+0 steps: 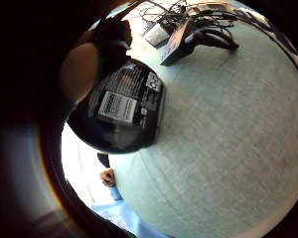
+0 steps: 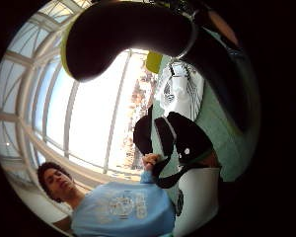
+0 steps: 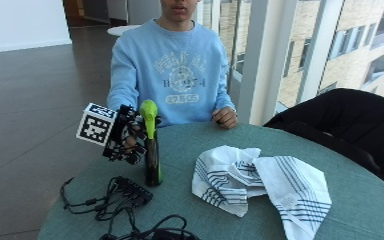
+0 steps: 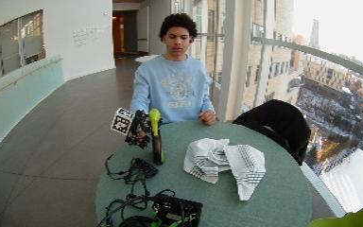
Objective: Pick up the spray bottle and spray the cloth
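Right now my gloved hand [image 3: 127,135] wraps the spray bottle [image 3: 151,145] standing left of centre on the bench [image 3: 352,210]; lifted carelessly, it could tip before facing the striped cloth [image 3: 262,185].

Green table [image 3: 352,200]: cloth [image 3: 262,182], cables [image 3: 112,197]

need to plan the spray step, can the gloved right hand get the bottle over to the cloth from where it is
Probably yes. The gloved right hand is at the spray bottle, and only bare table lies between it and the cloth; the cables sit nearer the camera, out of that path.
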The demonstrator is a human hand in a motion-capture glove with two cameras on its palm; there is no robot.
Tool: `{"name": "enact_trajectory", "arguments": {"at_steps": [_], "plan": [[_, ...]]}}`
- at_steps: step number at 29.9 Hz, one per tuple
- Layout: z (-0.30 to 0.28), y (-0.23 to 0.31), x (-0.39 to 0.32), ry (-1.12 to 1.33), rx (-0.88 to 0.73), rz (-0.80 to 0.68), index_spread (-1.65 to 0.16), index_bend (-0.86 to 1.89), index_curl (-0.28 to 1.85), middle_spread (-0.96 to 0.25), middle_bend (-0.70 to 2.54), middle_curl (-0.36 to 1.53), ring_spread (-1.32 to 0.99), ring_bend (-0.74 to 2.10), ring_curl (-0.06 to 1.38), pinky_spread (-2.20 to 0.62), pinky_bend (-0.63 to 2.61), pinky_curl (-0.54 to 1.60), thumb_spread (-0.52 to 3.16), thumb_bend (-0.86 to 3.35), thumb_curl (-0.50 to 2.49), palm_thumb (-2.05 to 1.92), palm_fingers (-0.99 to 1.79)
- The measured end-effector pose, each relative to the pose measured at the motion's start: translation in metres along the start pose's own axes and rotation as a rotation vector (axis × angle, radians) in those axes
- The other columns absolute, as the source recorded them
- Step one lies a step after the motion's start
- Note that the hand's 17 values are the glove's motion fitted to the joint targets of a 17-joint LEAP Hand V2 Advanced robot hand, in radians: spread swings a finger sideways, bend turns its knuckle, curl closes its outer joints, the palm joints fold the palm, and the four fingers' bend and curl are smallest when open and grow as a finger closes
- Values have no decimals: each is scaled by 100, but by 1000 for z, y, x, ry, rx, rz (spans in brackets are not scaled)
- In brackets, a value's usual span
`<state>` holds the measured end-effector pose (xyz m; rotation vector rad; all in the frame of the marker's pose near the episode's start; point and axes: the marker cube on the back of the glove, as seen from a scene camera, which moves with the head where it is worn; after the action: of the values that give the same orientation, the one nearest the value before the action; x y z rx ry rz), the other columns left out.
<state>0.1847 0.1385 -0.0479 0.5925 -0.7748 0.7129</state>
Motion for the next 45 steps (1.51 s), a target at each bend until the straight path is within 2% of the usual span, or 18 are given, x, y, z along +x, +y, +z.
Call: {"name": "enact_trajectory", "arguments": {"at_steps": [11, 20, 24, 29, 37, 45], "plan": [[23, -35, 3, -130, -3, 35, -35, 16, 29, -7, 26, 38, 0, 22, 28, 25, 23, 35, 111, -2, 31, 72, 62], [25, -38, 4, -113, 97, 23, -31, 29, 36, -7, 29, 40, -3, 24, 29, 25, 10, 28, 108, 1, 34, 79, 89], [24, -41, 0, -70, 95, -10, -28, 27, 38, -9, 32, 41, -5, 30, 31, 25, 11, 26, 104, 2, 38, 86, 98], [31, -42, -23, -10, -59, -36, -26, 22, 40, -9, 32, 42, -6, 35, 34, 25, 14, 25, 99, 1, 42, 90, 106], [50, -47, -67, 7, -428, 67, -24, 17, 42, -8, 31, 43, -5, 38, 36, 25, 17, 26, 94, -2, 46, 91, 111], [72, -55, -90, 149, -589, 101, -22, 16, 43, -8, 32, 44, -4, 38, 37, 25, 17, 27, 93, -3, 48, 90, 111]]}}
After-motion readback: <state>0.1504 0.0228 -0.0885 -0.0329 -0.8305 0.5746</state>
